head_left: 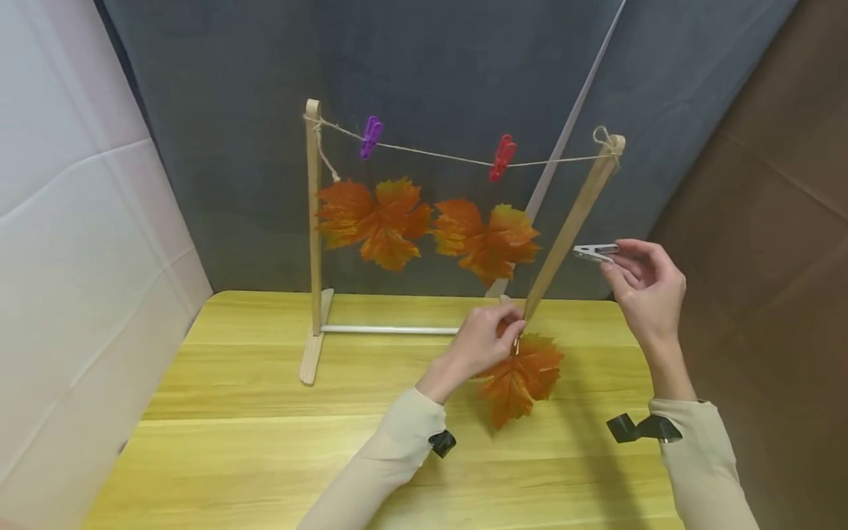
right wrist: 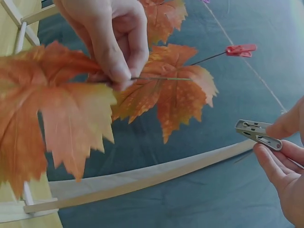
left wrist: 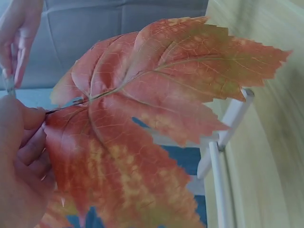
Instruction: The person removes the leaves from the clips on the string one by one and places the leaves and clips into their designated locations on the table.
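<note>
My left hand (head_left: pixel 482 337) pinches the thin stem of an orange artificial maple leaf (head_left: pixel 523 375), which hangs below the fingers in the head view. The same leaf (left wrist: pixel 137 90) fills much of the left wrist view. In my right hand (head_left: pixel 652 291) a grey clothespin (head_left: pixel 596 252) is held between thumb and fingers, beside the rack's right post. The right wrist view shows this clothespin (right wrist: pixel 259 133) close up, apart from the line. Two more leaves hang from the string: one (head_left: pixel 377 221) under a purple clothespin (head_left: pixel 371 138), another (head_left: pixel 486 237) under a red clothespin (head_left: pixel 503 157).
A wooden rack with a left post (head_left: pixel 314 221) and a leaning right post (head_left: pixel 573 221) carries the string (head_left: pixel 430 154). A white bar (head_left: pixel 391 330) joins its feet low down. It stands on a yellow wood-grain table (head_left: pixel 265 442), before a dark grey cloth (head_left: pixel 430 66).
</note>
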`<state>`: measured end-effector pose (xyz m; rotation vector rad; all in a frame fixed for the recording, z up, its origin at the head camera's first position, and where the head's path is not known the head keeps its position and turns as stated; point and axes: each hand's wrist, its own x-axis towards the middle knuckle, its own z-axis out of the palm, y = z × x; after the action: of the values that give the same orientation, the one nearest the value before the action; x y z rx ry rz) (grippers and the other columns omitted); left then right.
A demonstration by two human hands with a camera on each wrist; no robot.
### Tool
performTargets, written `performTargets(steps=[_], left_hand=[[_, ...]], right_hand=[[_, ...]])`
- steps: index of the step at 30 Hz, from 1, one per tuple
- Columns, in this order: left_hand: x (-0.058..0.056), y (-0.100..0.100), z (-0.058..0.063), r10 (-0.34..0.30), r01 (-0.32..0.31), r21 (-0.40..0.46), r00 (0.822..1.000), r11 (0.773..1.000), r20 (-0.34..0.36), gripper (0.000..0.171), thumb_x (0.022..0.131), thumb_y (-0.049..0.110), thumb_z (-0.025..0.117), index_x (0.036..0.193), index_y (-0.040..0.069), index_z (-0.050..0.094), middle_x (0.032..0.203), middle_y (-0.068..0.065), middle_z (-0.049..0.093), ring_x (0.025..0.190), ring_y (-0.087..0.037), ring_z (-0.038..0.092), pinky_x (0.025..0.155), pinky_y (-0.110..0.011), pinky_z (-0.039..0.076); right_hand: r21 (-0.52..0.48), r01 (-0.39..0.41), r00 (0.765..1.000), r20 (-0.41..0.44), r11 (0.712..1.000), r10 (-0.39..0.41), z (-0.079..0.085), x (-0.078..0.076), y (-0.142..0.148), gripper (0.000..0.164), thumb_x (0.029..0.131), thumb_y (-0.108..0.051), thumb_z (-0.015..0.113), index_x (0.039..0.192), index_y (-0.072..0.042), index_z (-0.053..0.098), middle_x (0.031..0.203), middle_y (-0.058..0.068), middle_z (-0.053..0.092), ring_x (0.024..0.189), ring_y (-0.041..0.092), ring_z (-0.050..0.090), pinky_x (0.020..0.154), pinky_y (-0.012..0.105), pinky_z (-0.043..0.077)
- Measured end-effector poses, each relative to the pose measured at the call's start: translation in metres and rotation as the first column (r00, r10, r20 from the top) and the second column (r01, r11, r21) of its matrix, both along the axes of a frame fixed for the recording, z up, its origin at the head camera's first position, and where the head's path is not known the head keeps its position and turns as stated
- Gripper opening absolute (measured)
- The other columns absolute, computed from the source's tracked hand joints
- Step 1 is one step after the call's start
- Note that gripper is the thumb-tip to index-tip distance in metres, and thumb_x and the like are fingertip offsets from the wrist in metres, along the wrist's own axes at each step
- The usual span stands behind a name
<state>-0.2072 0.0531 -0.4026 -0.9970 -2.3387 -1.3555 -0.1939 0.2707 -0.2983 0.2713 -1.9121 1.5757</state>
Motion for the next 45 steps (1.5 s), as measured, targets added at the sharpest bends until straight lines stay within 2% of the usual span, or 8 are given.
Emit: performTargets(steps=[7, 12, 17, 26, 35, 40, 45], left_hand=[[0.004, -0.015, -0.009, 0.042, -0.040, -0.037, 0.998, 0.999, 0.052, 0.010, 0.101, 0.010, 0.062, 0.097, 0.006, 0.070, 0.089, -0.005, 0.075, 0.077, -0.014, 0.067, 0.072, -0.021, 0.053], [0.006, -0.026, -0.014, 0.087, -0.080, -0.061, 0.989, 0.995, 0.116, 0.013, 0.101, 0.012, 0.061, 0.098, 0.006, 0.072, 0.087, -0.004, 0.075, 0.072, -0.011, 0.064, 0.067, -0.020, 0.050], [0.006, -0.038, -0.018, 0.122, -0.111, -0.072, 0.978, 0.991, 0.167, 0.015, 0.102, 0.014, 0.060, 0.103, 0.006, 0.073, 0.089, -0.005, 0.076, 0.073, -0.010, 0.064, 0.068, -0.022, 0.051], [0.008, -0.061, -0.028, 0.143, -0.135, -0.053, 0.966, 0.989, 0.214, 0.012, 0.101, 0.010, 0.061, 0.100, 0.006, 0.072, 0.083, -0.003, 0.072, 0.063, -0.006, 0.057, 0.063, -0.022, 0.050], [0.010, -0.082, -0.036, 0.177, -0.169, -0.053, 0.939, 0.984, 0.293, 0.013, 0.101, 0.011, 0.060, 0.104, 0.006, 0.072, 0.081, -0.003, 0.070, 0.057, -0.007, 0.057, 0.055, -0.022, 0.049], [0.011, -0.096, -0.040, 0.229, -0.218, -0.071, 0.926, 0.973, 0.300, 0.012, 0.101, 0.012, 0.062, 0.103, 0.006, 0.073, 0.078, -0.002, 0.068, 0.054, -0.009, 0.055, 0.053, -0.023, 0.047], [0.013, -0.111, -0.045, 0.278, -0.265, -0.085, 0.904, 0.960, 0.324, 0.013, 0.101, 0.013, 0.063, 0.105, 0.007, 0.074, 0.078, 0.000, 0.068, 0.053, -0.010, 0.054, 0.051, -0.024, 0.047]], right_hand=[[-0.012, -0.007, 0.998, 0.057, 1.000, 0.008, -0.018, 0.005, 0.005, 0.032, 0.082, 0.018, 0.069, 0.114, 0.015, 0.063, 0.098, -0.002, 0.072, 0.088, 0.002, 0.072, 0.081, 0.013, 0.055], [-0.080, -0.031, 0.992, 0.116, 0.996, 0.040, -0.030, 0.009, 0.007, 0.033, 0.082, 0.019, 0.069, 0.114, 0.014, 0.064, 0.097, -0.001, 0.073, 0.088, 0.004, 0.072, 0.080, 0.014, 0.056], [-0.128, -0.037, 0.985, 0.160, 0.991, 0.058, -0.040, 0.013, 0.006, 0.033, 0.082, 0.018, 0.070, 0.114, 0.013, 0.064, 0.096, 0.000, 0.074, 0.088, 0.006, 0.073, 0.080, 0.015, 0.056], [-0.200, -0.068, 0.975, 0.196, 0.977, 0.108, -0.060, 0.013, 0.005, 0.033, 0.081, 0.022, 0.067, 0.113, 0.014, 0.063, 0.095, 0.001, 0.075, 0.087, 0.007, 0.074, 0.080, 0.017, 0.057], [-0.265, -0.085, 0.951, 0.266, 0.961, 0.158, -0.080, 0.016, 0.006, 0.033, 0.083, 0.020, 0.068, 0.114, 0.012, 0.062, 0.095, 0.001, 0.075, 0.088, 0.007, 0.075, 0.081, 0.018, 0.057], [-0.256, -0.094, 0.935, 0.309, 0.962, 0.174, -0.092, 0.021, 0.007, 0.034, 0.085, 0.017, 0.068, 0.117, 0.012, 0.060, 0.097, -0.001, 0.074, 0.089, 0.006, 0.074, 0.082, 0.017, 0.057], [-0.230, -0.079, 0.921, 0.355, 0.970, 0.159, -0.104, 0.025, 0.008, 0.035, 0.086, 0.016, 0.068, 0.120, 0.013, 0.058, 0.098, -0.003, 0.074, 0.091, 0.004, 0.073, 0.083, 0.016, 0.056]])
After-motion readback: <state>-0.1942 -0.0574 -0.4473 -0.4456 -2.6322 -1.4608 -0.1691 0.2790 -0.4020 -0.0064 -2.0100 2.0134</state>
